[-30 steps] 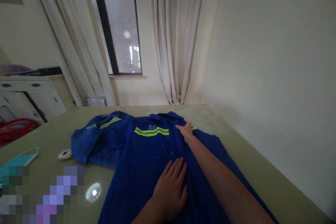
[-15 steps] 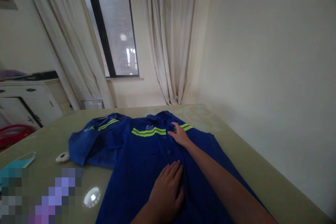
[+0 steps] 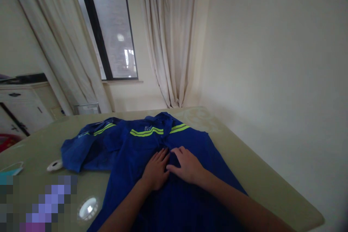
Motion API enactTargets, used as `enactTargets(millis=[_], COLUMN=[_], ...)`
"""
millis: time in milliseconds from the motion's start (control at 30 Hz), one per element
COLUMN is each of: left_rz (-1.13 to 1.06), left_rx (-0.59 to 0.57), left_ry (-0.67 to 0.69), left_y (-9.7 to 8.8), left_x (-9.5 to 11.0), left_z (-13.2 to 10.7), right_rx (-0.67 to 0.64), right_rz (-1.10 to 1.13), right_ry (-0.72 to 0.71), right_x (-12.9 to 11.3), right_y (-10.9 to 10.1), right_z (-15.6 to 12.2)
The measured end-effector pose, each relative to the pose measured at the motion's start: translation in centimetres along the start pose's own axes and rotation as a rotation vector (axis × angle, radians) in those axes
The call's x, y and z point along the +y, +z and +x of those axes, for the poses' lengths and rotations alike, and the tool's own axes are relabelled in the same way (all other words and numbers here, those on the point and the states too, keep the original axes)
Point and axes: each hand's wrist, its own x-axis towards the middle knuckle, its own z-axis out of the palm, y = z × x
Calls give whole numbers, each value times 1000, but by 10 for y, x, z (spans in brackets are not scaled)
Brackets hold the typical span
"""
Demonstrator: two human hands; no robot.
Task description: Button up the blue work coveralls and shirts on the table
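Note:
A dark blue work shirt (image 3: 136, 152) with yellow-green reflective stripes lies spread on the table, its collar at the far end and its button front facing up. My left hand (image 3: 156, 170) lies flat on the shirt, fingers stretched out beside the button placket. Just to its right, my right hand (image 3: 189, 165) is over the other side of the placket. Its fingers are bent, with the thumb apart from them and no cloth seen between. Another blue garment (image 3: 84, 146) with the same stripes lies bunched at the left, against the shirt's sleeve.
On the green table (image 3: 277, 185), a small white device (image 3: 55, 165) lies left of the bunched garment. A light blue face mask (image 3: 12, 172) is at the left edge, above a pixelated patch. A wall (image 3: 272, 61) runs along the right; curtains (image 3: 174, 43) hang behind the table.
My right hand has come back from the chest stripe toward me. My left hand has slid up the shirt, so both hands are now side by side. The view has shifted slightly right.

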Motion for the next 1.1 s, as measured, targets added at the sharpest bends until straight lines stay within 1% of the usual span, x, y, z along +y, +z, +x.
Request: enactTargets(millis=[33, 100, 167, 200, 233, 300, 367, 433, 533, 633, 700, 767, 833, 867, 900, 967, 1033, 1100], left_rz=[5, 25, 63, 84, 102, 128, 146, 160, 170, 125, -28, -252, -386, -407, -401, -339, -242, -137], left_rx=[1, 21, 53, 67, 79, 105, 134, 158, 177, 203, 185, 90, -1, -25, -32, -10, 14, 7], left_ry=[1, -2, -12, -20, -30, -55, -79, -97, -133, -171, -172, -138, -84, -69, -65, -91, -124, -127], left_y=[0, 0, -2, -3, -5, -9, -13, -18, -25, -34, -39, -40, -36, -32, -29, -22, -18, -17], left_x=[-8, -24, -40, -46, -51, -57, -54, -45, -22, 1, 13, 20, 24, 25, 27, 31, 38, 48], left_z=[5, 18, 32, 39, 46, 58, 64, 62, 45, 7, -26, -61, -89, -98, -104, -107, -101, -92], right_rx=[-29, -118, -201, -226, -235, -215, -168, -114, -44, -5, 30, 60, 25, -27, -89, -185, -206, -175], right_rz=[-19, -24, -4, 5, 12, 12, 0, -23, -56, -64, -60, -47, -20, -10, -7, -19, -33, -24], right_ry=[-22, -51, -66, -77, -91, -120, -130, -121, -119, -130, -115, -110, -143, -170, -193, -196, -154, -105], right_x=[-6, -15, -19, -19, -18, -12, -3, 7, 17, 18, 15, 9, 2, -2, -5, -8, -9, -8], right_y=[0, 7, 20, 27, 34, 44, 48, 48, 48, 45, 39, 29, 19, 15, 12, 10, 11, 13], right_z=[-17, -47, -65, -69, -69, -58, -38, -16, 7, 12, 5, -7, -24, -33, -42, -58, -70, -78])
